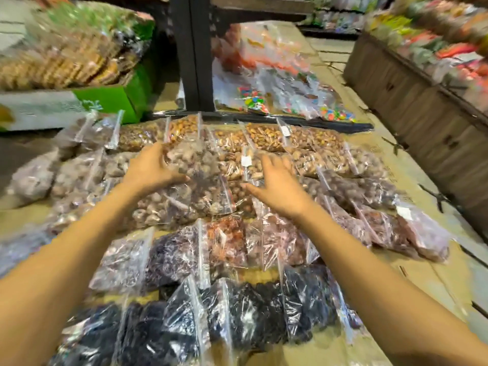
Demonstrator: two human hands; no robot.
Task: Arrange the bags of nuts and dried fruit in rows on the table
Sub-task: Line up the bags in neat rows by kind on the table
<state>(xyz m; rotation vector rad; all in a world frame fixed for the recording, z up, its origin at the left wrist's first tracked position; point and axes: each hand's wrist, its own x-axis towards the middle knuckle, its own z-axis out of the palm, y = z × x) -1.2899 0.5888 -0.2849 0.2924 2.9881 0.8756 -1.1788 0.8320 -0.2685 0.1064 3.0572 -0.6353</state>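
Note:
Clear zip bags of nuts and dried fruit lie in rows on a cardboard-covered table (412,270). Golden-brown nut bags (264,137) form the far row. Dark raisin-like bags (237,318) lie nearest me. Reddish dried-fruit bags (227,244) sit in between. My left hand (150,167) grips the left edge of a clear bag of brown walnut-like pieces (195,162) in the middle of the table. My right hand (277,186) hovers just right of that bag, fingers spread, holding nothing.
A black post (194,54) stands behind the far row. A green and white box (111,101) with snack packs is at back left. Bags of coloured sweets (277,101) lie beyond. A wooden counter (422,107) with goods runs along the right.

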